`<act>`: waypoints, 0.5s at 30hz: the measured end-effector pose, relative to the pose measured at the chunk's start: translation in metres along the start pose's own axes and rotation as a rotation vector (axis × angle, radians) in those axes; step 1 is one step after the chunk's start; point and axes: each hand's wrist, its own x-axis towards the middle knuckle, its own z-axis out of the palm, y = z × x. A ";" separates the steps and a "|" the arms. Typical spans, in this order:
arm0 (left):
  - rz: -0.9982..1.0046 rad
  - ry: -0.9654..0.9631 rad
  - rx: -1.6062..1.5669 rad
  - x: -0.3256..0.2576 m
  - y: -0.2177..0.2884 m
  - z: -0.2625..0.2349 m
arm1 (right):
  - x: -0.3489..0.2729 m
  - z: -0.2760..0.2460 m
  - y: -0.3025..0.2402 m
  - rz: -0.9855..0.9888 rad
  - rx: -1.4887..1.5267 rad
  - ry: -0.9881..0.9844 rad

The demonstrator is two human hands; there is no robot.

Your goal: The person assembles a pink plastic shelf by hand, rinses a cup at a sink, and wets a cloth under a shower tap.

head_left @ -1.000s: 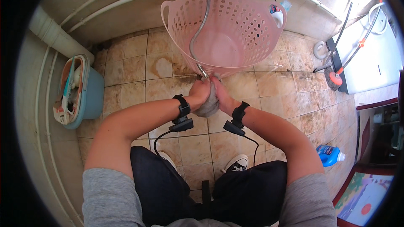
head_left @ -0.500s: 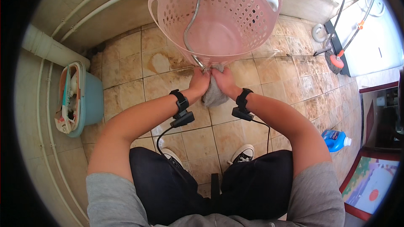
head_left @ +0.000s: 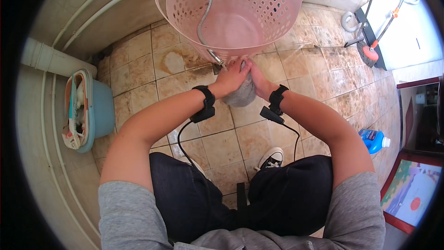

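Below the near rim of a pink perforated laundry basket (head_left: 236,23), my two hands are pressed together around a wet-looking grey cloth (head_left: 241,97). My left hand (head_left: 230,79) lies over its left side, fingers slanting up and touching those of the other hand. My right hand (head_left: 260,81) grips it from the right. Part of the cloth bulges out beneath both palms; the rest is hidden by my fingers. A flexible metal hose (head_left: 202,30) hangs in front of the basket, and its metal end (head_left: 215,57) sits just above my left hand.
At left stands a blue bucket (head_left: 104,109) filled with assorted items, beside wall pipes (head_left: 58,120). On the right are a blue bottle (head_left: 373,140), a red-headed brush (head_left: 369,55) and a picture panel (head_left: 411,192). Wet, stained tiles (head_left: 212,146) cover the floor.
My hands have shifted slightly, the left one now spread over the cloth rather than clenched near the hose end. The view has tilted, so the basket sits higher in the picture.
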 end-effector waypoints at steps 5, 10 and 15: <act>0.027 -0.067 0.035 0.005 0.004 -0.012 | -0.009 0.010 0.001 0.078 0.128 0.058; 0.133 0.043 0.036 0.004 -0.014 -0.016 | 0.007 0.001 0.022 0.046 0.078 0.100; -0.061 -0.015 -0.029 0.008 -0.017 -0.022 | 0.031 -0.004 0.029 -0.008 -0.130 0.292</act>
